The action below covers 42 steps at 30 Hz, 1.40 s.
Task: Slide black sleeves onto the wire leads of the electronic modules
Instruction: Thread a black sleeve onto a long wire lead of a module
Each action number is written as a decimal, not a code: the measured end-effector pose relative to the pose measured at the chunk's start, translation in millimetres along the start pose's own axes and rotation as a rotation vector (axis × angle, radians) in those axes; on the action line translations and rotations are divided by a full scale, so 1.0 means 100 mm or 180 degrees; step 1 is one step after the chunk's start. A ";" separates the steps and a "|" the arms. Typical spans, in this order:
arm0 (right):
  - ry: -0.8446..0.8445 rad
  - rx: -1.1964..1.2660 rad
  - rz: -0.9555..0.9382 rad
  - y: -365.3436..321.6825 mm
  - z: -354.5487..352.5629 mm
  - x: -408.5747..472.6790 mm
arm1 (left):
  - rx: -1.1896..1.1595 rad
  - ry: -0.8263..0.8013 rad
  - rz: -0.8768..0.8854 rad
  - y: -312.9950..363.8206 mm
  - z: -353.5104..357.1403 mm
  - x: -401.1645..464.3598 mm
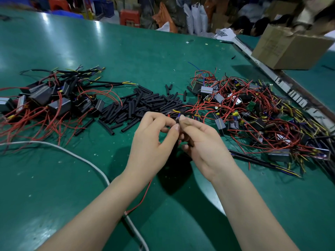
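My left hand (153, 138) and my right hand (201, 140) meet above the green table (72, 178), fingertips together. Between them they pinch a short black sleeve (177, 120) with thin wire leads; a blue wire tip pokes out at its top. A dark module hangs below my palms, mostly hidden, and a red wire (143, 196) trails down from it. A heap of loose black sleeves (143, 104) lies just beyond my hands. Sleeved modules (45, 98) are piled at the left, and bare-leaded modules (253, 113) with red wires at the right.
A white cable (81, 158) curves across the table near my left forearm. A cardboard box (290, 48) stands at the back right beside a metal rail (282, 84). Bags, crates and people sit beyond the table's far edge.
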State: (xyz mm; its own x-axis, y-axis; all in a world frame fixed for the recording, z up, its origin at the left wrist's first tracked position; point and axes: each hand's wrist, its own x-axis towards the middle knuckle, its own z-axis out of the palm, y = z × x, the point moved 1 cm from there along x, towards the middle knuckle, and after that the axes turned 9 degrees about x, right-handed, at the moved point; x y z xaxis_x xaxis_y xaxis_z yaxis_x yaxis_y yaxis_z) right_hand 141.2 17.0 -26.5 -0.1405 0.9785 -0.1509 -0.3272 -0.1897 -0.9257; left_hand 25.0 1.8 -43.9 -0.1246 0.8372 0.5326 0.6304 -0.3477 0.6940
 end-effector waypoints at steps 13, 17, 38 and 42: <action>0.0141 -0.0846 -0.0686 0.03 0.01 -0.03 | 0.1343 0.0034 0.0620 0.00 0.02 -0.01; 0.0111 -0.0945 -0.0700 0.04 0.00 -0.03 | 0.1193 -0.0039 0.0547 -0.02 0.04 -0.01; -0.0825 0.0467 -0.0134 -0.03 0.01 -0.05 | -0.2179 -0.1388 -0.1130 0.01 -0.11 0.11; -0.0784 0.0046 -0.0341 -0.08 -0.03 -0.06 | -0.2358 -0.1324 -0.1129 -0.04 -0.11 0.11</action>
State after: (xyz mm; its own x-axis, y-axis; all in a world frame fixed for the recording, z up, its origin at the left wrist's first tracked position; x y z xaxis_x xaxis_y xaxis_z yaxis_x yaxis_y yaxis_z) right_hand 147.5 13.1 -19.6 -0.3268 0.9443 0.0384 -0.3656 -0.0888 -0.9265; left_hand 12.9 8.0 -35.6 0.1593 0.9809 0.1115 -0.0618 -0.1028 0.9928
